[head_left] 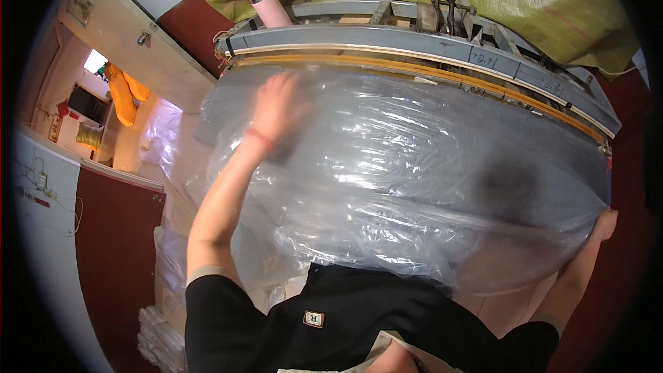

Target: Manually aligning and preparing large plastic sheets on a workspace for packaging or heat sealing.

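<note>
I look down on a big clear plastic sheet (414,179) draped over a grey counter (214,107), filling the middle of my view. My left hand (276,107), at ten o'clock, lies flat on the film with fingers together, probably pressing it smooth. My right hand (606,224), at four o'clock, grips the sheet's edge, fingers closed on it, likely keeping the film taut. At twelve o'clock a grey metal sealing bar (414,45) with a yellow strip runs along the counter's far edge. A pink bottle (266,1) stands at eleven o'clock. Beyond lies a yellow-green tarpaulin (539,7). Dark red walls and an open doorway (90,110) sit at nine o'clock.
</note>
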